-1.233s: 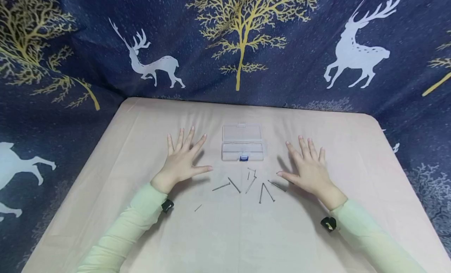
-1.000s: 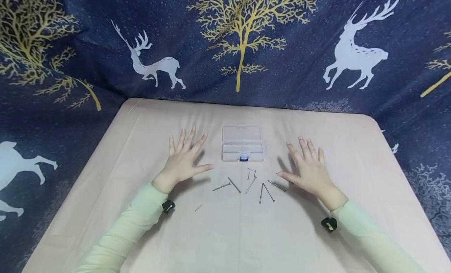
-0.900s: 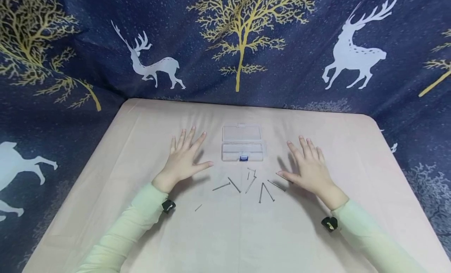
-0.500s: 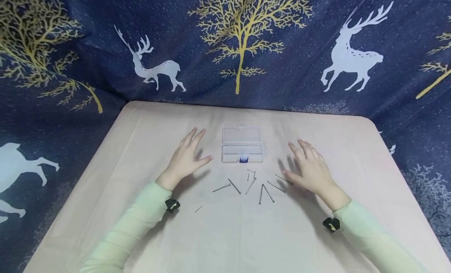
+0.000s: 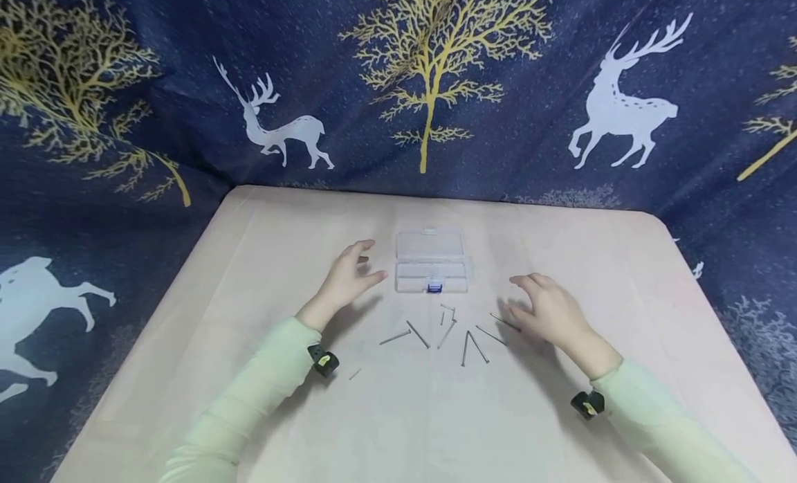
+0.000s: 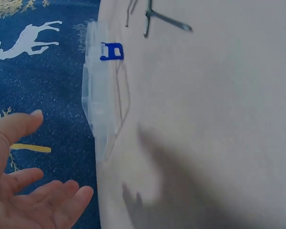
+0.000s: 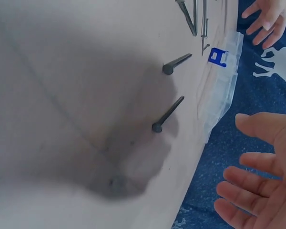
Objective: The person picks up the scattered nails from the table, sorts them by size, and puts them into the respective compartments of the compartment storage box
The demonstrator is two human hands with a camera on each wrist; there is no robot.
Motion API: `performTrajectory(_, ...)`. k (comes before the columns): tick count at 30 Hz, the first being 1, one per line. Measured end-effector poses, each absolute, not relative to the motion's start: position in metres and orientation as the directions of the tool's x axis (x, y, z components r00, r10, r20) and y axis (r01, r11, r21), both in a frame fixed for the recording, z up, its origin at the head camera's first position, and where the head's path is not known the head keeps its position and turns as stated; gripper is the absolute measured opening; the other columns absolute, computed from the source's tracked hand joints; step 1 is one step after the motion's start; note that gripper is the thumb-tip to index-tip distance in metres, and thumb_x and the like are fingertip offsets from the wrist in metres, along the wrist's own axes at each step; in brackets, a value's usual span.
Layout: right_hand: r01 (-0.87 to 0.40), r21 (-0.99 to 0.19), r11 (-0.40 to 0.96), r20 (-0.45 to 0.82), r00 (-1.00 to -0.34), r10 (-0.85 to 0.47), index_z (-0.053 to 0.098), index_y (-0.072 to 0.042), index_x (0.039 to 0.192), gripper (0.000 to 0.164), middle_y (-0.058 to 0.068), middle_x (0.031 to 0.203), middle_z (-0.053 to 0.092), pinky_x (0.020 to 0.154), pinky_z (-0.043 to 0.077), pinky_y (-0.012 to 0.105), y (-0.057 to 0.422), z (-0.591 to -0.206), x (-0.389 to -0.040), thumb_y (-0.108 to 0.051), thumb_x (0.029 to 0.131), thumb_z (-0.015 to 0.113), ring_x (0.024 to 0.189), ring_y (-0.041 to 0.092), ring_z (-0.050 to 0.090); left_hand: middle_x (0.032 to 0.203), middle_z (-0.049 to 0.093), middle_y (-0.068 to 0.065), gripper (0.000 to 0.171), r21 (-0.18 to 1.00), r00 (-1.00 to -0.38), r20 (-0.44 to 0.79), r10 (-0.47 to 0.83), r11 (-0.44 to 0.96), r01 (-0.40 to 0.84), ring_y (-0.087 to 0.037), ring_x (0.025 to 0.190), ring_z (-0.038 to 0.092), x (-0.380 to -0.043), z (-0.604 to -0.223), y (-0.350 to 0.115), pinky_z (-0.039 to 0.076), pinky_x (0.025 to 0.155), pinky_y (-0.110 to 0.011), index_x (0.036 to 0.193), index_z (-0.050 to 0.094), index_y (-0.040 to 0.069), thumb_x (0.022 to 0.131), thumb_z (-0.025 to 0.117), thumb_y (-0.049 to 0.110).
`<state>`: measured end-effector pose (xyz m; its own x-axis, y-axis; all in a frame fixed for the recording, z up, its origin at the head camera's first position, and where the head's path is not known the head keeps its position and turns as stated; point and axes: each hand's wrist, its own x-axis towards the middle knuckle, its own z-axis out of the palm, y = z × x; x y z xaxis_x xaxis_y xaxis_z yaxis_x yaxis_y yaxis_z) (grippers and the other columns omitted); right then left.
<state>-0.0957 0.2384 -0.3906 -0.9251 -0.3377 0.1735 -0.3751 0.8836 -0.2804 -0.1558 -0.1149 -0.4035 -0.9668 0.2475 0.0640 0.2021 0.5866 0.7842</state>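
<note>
A clear plastic box (image 5: pixel 431 284) with a blue latch (image 5: pixel 434 288) stands on the table, its lid (image 5: pixel 429 245) laid back behind it. My left hand (image 5: pixel 345 282) hovers just left of the box, thumb and fingers apart and loosely bent. To the right, my right hand (image 5: pixel 551 310) hangs above the table with relaxed fingers, near two nails, one of them this nail (image 5: pixel 505 322). Neither hand touches anything. Several nails of different sizes lie scattered in front of the box, among them a long nail (image 5: pixel 418 334) and, nearer the front, a thin small nail (image 5: pixel 355 374).
The table (image 5: pixel 398 427) is covered with a pale pinkish cloth. Behind it hangs a dark blue curtain (image 5: pixel 367 151) printed with white deer and yellow trees. Each wrist wears a small black camera, such as the left one (image 5: pixel 323 360).
Both hands were spread flat with straight fingers. Now the fingers have relaxed and bent; the left hand has moved right, closer to the box. The nails and box look the same.
</note>
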Motion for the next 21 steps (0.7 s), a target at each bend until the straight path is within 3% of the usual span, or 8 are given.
performTrajectory(6, -0.343, -0.332, 0.879, 0.084, -0.938, -0.335, 0.062, 0.005, 0.110, 0.036, 0.023, 0.109, 0.064, 0.085, 0.054, 0.054, 0.233, -0.391, -0.093, -0.019, 0.085, 0.069, 0.098, 0.039, 0.061, 0.135, 0.048, -0.028, 0.058, 0.892, -0.975, -0.124, 0.185, 0.452, -0.028, -0.040, 0.119, 0.053, -0.160, -0.409, -0.101, 0.057, 0.088, -0.044, 0.136, 0.041, -0.006, 0.086, 0.067, 0.012)
performTrajectory(10, -0.354, -0.354, 0.866, 0.065, -0.933, -0.354, 0.064, 0.004, 0.102, 0.027, 0.019, 0.099, 0.065, 0.076, 0.057, 0.049, 0.228, -0.396, -0.090, -0.014, 0.083, 0.071, 0.087, 0.034, 0.064, 0.133, 0.047, -0.028, 0.056, 0.918, -0.954, -0.258, 0.151, 0.347, -0.194, -0.039, 0.121, 0.051, -0.162, -0.413, -0.095, 0.058, 0.087, -0.038, 0.135, 0.041, -0.009, 0.087, 0.065, 0.007)
performTrajectory(15, -0.358, -0.363, 0.860, 0.049, -0.929, -0.366, 0.065, 0.003, 0.095, 0.020, 0.014, 0.089, 0.065, 0.075, 0.058, 0.046, 0.225, -0.400, -0.088, -0.005, 0.077, 0.071, 0.081, 0.029, 0.063, 0.129, 0.048, -0.031, 0.050, 0.923, -0.934, -0.320, 0.158, 0.272, -0.271, -0.042, 0.114, 0.055, -0.164, -0.419, -0.089, 0.057, 0.090, -0.037, 0.132, 0.041, -0.014, 0.088, 0.061, 0.000)
performTrajectory(21, -0.333, -0.376, 0.865, 0.001, -0.933, -0.359, 0.065, 0.002, 0.091, 0.019, 0.011, 0.084, 0.065, 0.078, 0.057, 0.047, 0.226, -0.403, -0.088, -0.005, 0.075, 0.073, 0.080, 0.029, 0.063, 0.125, 0.051, -0.030, 0.048, 0.921, -0.912, -0.371, 0.175, 0.196, -0.337, -0.040, 0.111, 0.058, -0.166, -0.424, -0.080, 0.056, 0.091, -0.035, 0.131, 0.042, -0.014, 0.087, 0.059, -0.004)
